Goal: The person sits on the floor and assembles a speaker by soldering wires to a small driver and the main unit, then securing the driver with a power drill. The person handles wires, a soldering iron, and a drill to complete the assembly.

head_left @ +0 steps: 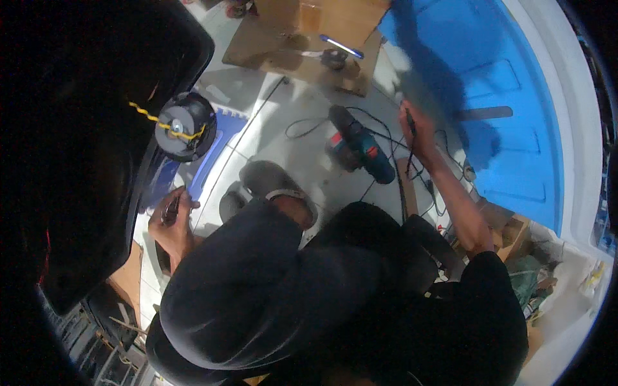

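Note:
My left hand, low at the left, is closed around a dark object whose kind I cannot make out. Above it, a round black part with a grey middle, like a speaker magnet, has a yellow twisted wire across it. It lies beside a large black case. Stretched out to the right, my right hand grips a thin dark stick-like tool. Between my hands a teal and black corded power tool rests on the tiled floor.
Cardboard lies at the far side, bearing a blue-and-white pen and a dark roll. A blue panel with a white rim fills the right. Black cables loop near my right hand. Scraps and boxes crowd the lower right.

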Tool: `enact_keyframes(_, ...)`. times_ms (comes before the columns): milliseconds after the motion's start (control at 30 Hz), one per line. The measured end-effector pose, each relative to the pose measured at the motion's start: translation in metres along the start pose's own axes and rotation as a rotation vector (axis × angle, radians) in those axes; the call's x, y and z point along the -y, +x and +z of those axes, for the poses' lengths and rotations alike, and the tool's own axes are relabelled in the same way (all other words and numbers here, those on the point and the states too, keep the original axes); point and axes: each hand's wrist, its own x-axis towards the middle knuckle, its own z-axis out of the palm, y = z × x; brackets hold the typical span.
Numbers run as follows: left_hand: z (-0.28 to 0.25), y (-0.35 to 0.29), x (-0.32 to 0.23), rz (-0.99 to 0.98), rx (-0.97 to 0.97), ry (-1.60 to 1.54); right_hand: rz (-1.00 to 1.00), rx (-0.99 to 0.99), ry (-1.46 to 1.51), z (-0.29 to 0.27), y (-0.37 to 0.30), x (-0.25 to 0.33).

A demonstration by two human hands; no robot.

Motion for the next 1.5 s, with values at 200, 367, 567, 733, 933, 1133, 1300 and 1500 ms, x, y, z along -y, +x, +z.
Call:
enact_keyframes(200,0.003,0.010,0.015,-0.021,0.068,-0.060,-0.399,0.020,0.273,0.004,0.078,0.074)
enact_keyframes(367,0.003,0.016,0.018,0.025,0.304,0.136,-0.482,0.260,0.344,0.056,0.186,0.119)
enact_keyframes(567,0.003,0.013,0.008,-0.047,0.273,0.157,-0.822,0.427,-0.134,0.177,0.281,0.154)
enact_keyframes(733,-0.001,0.016,0.013,0.037,0.260,0.183,-0.243,0.579,0.260,0.254,0.310,0.165)
enact_keyframes(933,0.000,0.016,0.011,-0.103,0.212,0.113,-0.656,0.563,-0.169,0.278,0.325,0.146)
enact_keyframes(1133,0.001,0.017,0.009,-0.118,0.230,0.105,-0.601,0.643,-0.175,0.239,0.307,0.161)
enact_keyframes(1300,0.000,0.017,0.012,-0.119,0.231,0.128,-0.399,0.529,0.166,0.225,0.299,0.172)
enact_keyframes(1500,0.000,0.018,0.021,-0.027,0.314,0.195,-0.372,0.257,0.176,0.146,0.279,0.177)
